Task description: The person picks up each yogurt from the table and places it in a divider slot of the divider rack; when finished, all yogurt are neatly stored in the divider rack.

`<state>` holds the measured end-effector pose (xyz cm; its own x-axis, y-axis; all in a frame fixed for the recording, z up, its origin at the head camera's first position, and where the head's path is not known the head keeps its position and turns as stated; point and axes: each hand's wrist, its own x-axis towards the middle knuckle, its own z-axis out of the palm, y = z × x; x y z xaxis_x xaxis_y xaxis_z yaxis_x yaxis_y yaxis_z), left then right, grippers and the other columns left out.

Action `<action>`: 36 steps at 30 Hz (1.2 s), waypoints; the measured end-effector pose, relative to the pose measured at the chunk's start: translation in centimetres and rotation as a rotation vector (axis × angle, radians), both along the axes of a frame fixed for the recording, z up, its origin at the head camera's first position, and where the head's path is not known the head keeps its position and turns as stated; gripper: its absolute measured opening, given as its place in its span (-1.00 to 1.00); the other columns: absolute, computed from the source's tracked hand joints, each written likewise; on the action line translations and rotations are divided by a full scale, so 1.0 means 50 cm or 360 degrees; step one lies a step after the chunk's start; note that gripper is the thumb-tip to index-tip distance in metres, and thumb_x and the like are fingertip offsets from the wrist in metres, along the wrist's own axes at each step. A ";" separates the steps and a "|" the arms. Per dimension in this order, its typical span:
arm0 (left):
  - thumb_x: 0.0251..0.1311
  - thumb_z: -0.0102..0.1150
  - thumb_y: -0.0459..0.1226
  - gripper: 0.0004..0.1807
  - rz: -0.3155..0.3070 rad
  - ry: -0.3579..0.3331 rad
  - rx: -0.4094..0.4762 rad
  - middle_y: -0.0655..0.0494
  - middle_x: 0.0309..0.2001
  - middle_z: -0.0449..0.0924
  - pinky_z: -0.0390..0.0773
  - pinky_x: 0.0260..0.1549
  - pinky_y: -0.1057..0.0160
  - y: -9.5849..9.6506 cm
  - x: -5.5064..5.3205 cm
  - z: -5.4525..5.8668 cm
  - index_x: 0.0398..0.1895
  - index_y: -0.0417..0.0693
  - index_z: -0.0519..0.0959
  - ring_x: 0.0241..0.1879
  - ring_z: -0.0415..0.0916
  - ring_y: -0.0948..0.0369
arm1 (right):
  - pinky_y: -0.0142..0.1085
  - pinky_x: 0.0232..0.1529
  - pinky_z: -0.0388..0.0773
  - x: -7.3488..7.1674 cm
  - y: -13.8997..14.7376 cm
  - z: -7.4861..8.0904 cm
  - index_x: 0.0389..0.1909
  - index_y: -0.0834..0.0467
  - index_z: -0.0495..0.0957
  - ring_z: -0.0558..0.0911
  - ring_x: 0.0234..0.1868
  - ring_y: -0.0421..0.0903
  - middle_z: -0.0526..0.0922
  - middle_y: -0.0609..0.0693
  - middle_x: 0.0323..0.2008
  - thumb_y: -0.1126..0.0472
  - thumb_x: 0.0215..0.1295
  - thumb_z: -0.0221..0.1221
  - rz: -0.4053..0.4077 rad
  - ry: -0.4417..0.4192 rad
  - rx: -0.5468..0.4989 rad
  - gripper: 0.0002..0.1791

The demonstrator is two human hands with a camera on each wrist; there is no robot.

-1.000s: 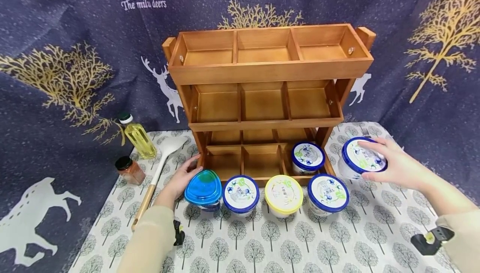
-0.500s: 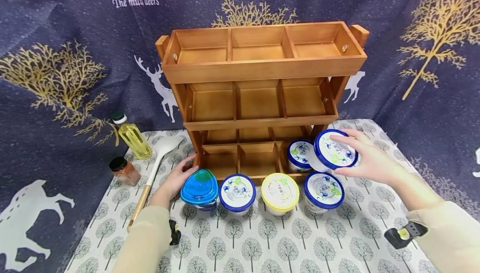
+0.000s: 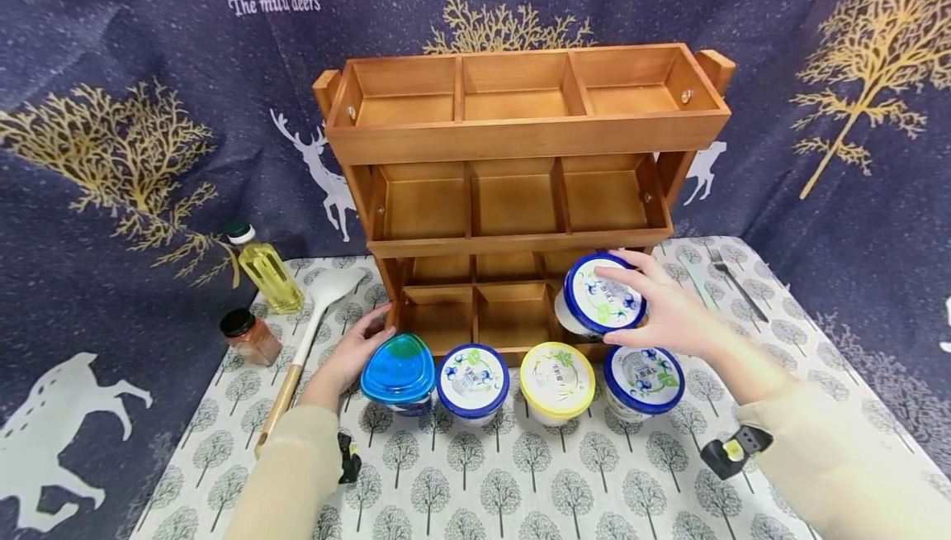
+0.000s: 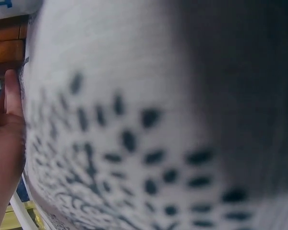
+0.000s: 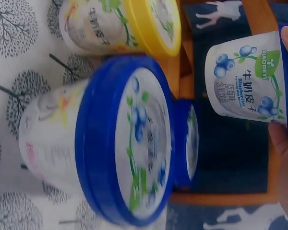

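My right hand [image 3: 669,309] holds a white yogurt tub [image 3: 603,296] with a blue rim and blueberry print by its lid, raised in front of the rack's lowest right compartment. The right wrist view shows this tub [image 5: 245,79] with a thumb and fingertip on its lid edge. Another blue-lidded tub [image 5: 192,143] sits in that compartment, mostly hidden from the head view. My left hand [image 3: 355,354] rests against the lower left side of the wooden rack [image 3: 527,137]. Before the rack stand a blue triangular-lidded tub [image 3: 399,371], a blue-lidded tub [image 3: 472,381], a yellow-lidded tub [image 3: 557,381] and another blue-lidded tub [image 3: 644,379].
Left of the rack lie a white spatula [image 3: 319,300] with a wooden handle, an oil bottle [image 3: 269,276] and a spice jar [image 3: 251,338]. A fork [image 3: 735,282] and a pale green utensil [image 3: 698,282] lie on the right. A patterned cloth covers the table.
My right hand has carried the blue-lidded tub leftward from the rack's right side to in front of the lowest right compartment. My left hand stays against the rack.
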<state>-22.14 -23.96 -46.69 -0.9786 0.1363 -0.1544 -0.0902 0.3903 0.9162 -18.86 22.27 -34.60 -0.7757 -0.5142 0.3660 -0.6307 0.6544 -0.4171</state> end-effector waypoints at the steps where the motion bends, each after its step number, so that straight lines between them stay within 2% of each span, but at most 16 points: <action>1: 0.34 0.04 -0.19 -0.38 0.0000 -0.0006 0.0003 -0.30 0.31 0.15 0.08 0.22 -0.20 0.003 0.004 0.007 0.42 -0.04 0.14 0.27 0.11 -0.18 | 0.31 0.00 0.27 -0.001 -0.007 -0.001 0.26 0.01 0.35 0.17 0.27 0.37 0.15 0.21 0.31 0.07 -0.21 0.51 0.0018 0.0007 -0.0007 -0.10; 5: 0.35 0.03 -0.20 -0.38 0.0002 -0.0015 -0.0022 -0.30 0.32 0.13 0.07 0.23 -0.18 0.011 0.012 0.020 0.43 -0.05 0.13 0.30 0.08 -0.17 | 0.26 0.06 0.27 -0.005 -0.036 -0.009 0.26 0.06 0.35 0.14 0.29 0.29 0.11 0.23 0.33 0.08 -0.19 0.51 0.0091 -0.0010 -0.0048 -0.10; 9: 0.35 0.02 -0.19 -0.38 0.0003 -0.0018 -0.0016 -0.30 0.34 0.11 0.05 0.24 -0.18 0.011 0.014 0.022 0.43 -0.04 0.12 0.31 0.05 -0.17 | 0.19 0.06 0.33 -0.014 -0.062 -0.017 0.27 0.06 0.33 0.18 0.28 0.22 0.09 0.22 0.33 0.07 -0.18 0.51 0.0127 -0.0015 -0.0059 -0.10; 13: 0.35 0.02 -0.19 -0.38 -0.0006 -0.0015 -0.0011 -0.30 0.34 0.10 0.04 0.25 -0.18 0.012 0.015 0.023 0.44 -0.04 0.11 0.32 0.04 -0.17 | 0.17 0.08 0.34 -0.026 -0.084 -0.025 0.26 0.08 0.33 0.20 0.27 0.23 0.09 0.24 0.33 0.05 -0.17 0.50 0.0156 -0.0037 -0.0044 -0.10; 20: 0.35 0.02 -0.20 -0.37 -0.0009 -0.0011 -0.0010 -0.31 0.33 0.11 0.04 0.24 -0.18 0.013 0.017 0.027 0.43 -0.06 0.11 0.31 0.05 -0.18 | 0.16 0.04 0.39 -0.042 -0.114 -0.046 0.30 -0.04 0.30 0.31 0.21 0.27 0.05 0.21 0.35 -0.06 -0.11 0.45 0.0071 -0.0197 0.0056 -0.11; 22: 0.35 0.02 -0.20 -0.38 -0.0003 -0.0018 -0.0006 -0.32 0.33 0.11 0.03 0.25 -0.19 0.012 0.014 0.025 0.43 -0.06 0.11 0.31 0.05 -0.18 | 0.17 0.06 0.37 -0.047 -0.121 -0.051 0.31 -0.03 0.30 0.28 0.23 0.28 0.05 0.23 0.36 -0.07 -0.09 0.44 0.0060 -0.0226 0.0070 -0.12; 24: 0.34 0.03 -0.14 -0.36 0.0004 0.0003 -0.0022 -0.29 0.33 0.13 0.04 0.24 -0.18 0.007 0.006 0.007 0.44 0.00 0.12 0.31 0.06 -0.16 | 0.16 0.08 0.36 -0.053 -0.127 -0.056 0.31 -0.01 0.30 0.25 0.25 0.28 0.04 0.25 0.35 -0.06 -0.08 0.44 0.0060 -0.0240 0.0079 -0.12; 25: 0.34 0.03 -0.14 -0.36 0.0005 -0.0001 -0.0027 -0.30 0.33 0.12 0.04 0.24 -0.19 0.007 0.005 0.006 0.44 0.00 0.11 0.31 0.06 -0.17 | 0.16 0.08 0.36 -0.056 -0.130 -0.057 0.31 0.00 0.30 0.25 0.25 0.28 0.05 0.26 0.35 -0.06 -0.07 0.44 0.0060 -0.0244 0.0084 -0.12; 29: 0.29 0.07 -0.01 -0.32 0.0021 0.0039 -0.0058 -0.22 0.33 0.16 0.09 0.23 -0.18 -0.007 -0.012 -0.033 0.43 0.13 0.14 0.30 0.10 -0.12 | 0.16 0.12 0.32 -0.070 -0.139 -0.066 0.31 -0.01 0.31 0.25 0.26 0.27 0.05 0.25 0.36 -0.08 -0.06 0.42 0.0033 -0.0298 0.0102 -0.13; 31: 0.29 0.07 -0.01 -0.32 0.0023 0.0034 -0.0055 -0.22 0.32 0.16 0.09 0.23 -0.17 -0.009 -0.014 -0.037 0.44 0.13 0.13 0.29 0.11 -0.12 | 0.16 0.13 0.30 -0.075 -0.143 -0.069 0.32 -0.02 0.31 0.25 0.26 0.27 0.05 0.24 0.37 -0.10 -0.06 0.41 0.0010 -0.0351 0.0105 -0.13; 32: 0.27 0.08 0.02 -0.31 0.0024 0.0047 -0.0060 -0.21 0.32 0.17 0.11 0.22 -0.17 -0.012 -0.019 -0.047 0.43 0.16 0.14 0.28 0.12 -0.10 | 0.17 0.13 0.28 -0.077 -0.145 -0.071 0.32 -0.03 0.31 0.25 0.27 0.28 0.05 0.24 0.37 -0.11 -0.05 0.41 0.0001 -0.0371 0.0111 -0.13; 36: 0.29 0.07 -0.03 -0.32 0.0008 0.0034 -0.0039 -0.24 0.31 0.16 0.10 0.22 -0.17 -0.012 -0.018 -0.039 0.44 0.11 0.13 0.28 0.11 -0.12 | 0.16 0.14 0.29 -0.087 -0.154 -0.078 0.32 -0.04 0.31 0.28 0.25 0.28 0.05 0.23 0.38 -0.15 -0.05 0.39 -0.0046 -0.0465 0.0146 -0.13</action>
